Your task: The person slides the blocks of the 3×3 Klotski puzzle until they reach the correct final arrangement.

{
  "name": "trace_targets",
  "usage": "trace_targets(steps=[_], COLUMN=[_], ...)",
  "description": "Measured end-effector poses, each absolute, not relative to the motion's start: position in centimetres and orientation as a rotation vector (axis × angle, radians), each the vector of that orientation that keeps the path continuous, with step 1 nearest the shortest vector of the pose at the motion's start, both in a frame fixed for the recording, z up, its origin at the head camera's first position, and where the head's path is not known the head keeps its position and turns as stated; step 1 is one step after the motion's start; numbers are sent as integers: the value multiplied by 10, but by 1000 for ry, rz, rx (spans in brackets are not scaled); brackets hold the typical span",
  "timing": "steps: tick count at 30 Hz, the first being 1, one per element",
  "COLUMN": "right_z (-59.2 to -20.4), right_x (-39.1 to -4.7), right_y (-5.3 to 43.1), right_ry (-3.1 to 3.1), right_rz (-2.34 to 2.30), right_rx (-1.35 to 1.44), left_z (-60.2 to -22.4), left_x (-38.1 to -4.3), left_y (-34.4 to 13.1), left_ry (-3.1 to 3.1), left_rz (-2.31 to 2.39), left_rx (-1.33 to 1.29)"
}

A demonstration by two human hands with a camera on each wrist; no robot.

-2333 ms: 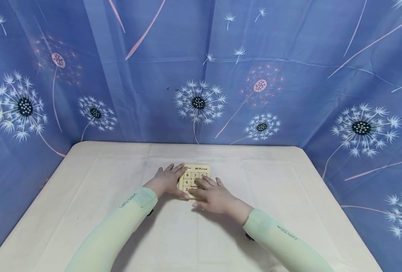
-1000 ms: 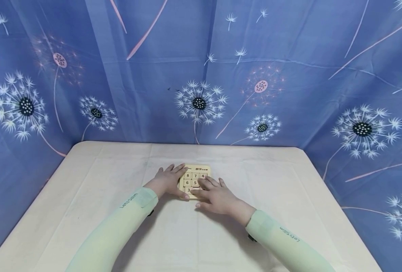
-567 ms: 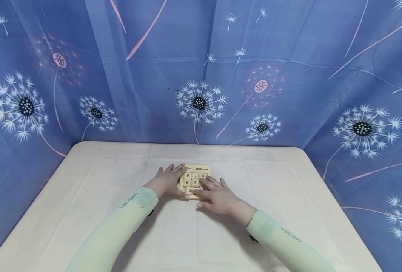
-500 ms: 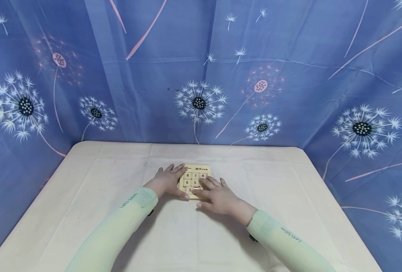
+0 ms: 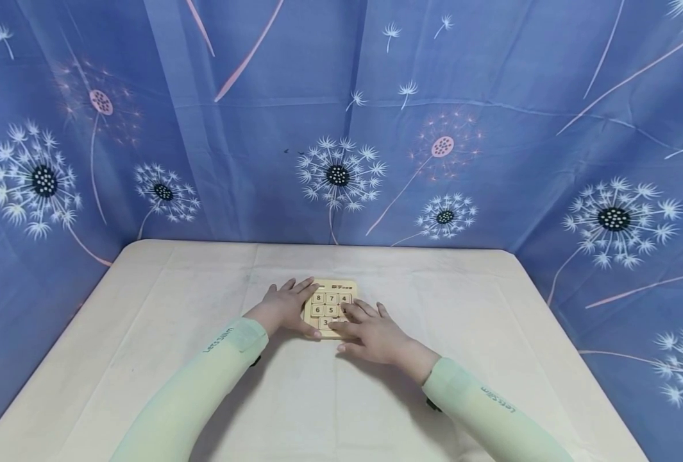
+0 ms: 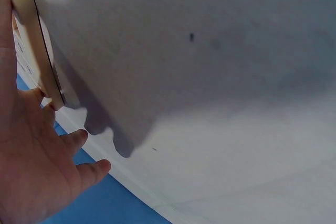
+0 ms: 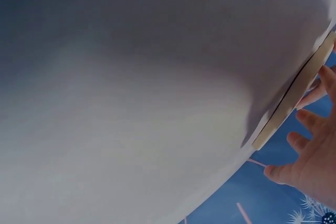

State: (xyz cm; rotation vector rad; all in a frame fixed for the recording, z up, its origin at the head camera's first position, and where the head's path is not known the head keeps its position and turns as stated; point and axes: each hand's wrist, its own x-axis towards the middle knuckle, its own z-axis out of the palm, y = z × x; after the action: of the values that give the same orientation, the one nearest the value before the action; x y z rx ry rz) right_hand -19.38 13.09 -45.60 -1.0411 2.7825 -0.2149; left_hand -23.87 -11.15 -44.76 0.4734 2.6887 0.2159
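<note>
Squarely on the pale table (image 5: 309,398), a yellow number board (image 5: 328,286) lying flat, long axis running near to far, printed heading at the far end, digits upright to the wearer, left hand (image 5: 286,310) spread wide, merely touching its left corners, right hand (image 5: 376,337) loosely extended, fingers resting over right-side tiles (image 5: 344,298).

A blue curtain (image 5: 249,160) hangs behind the desk (image 5: 445,289) and along its left and right sides, with upright folds and a crease running across the back. White dandelions (image 5: 338,175) with dark centres, pink dandelions (image 5: 442,147) and drifting seeds (image 5: 407,90) are printed on it. The desk is pale cream, with rounded far corners and faint fold lines. The light is soft, leaving blurred shadows on the desktop.
</note>
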Motion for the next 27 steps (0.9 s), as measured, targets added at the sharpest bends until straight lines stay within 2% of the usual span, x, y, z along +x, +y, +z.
trace_targets(steps=[27], right_z=[-454], right_x=[-192], right_y=[137], right_ry=[2793], right_rz=[-250], right_rx=[-1038], left_z=[-450], left_x=[-240], left_y=[-111], left_ry=[2696], left_rz=[211], left_rx=[460])
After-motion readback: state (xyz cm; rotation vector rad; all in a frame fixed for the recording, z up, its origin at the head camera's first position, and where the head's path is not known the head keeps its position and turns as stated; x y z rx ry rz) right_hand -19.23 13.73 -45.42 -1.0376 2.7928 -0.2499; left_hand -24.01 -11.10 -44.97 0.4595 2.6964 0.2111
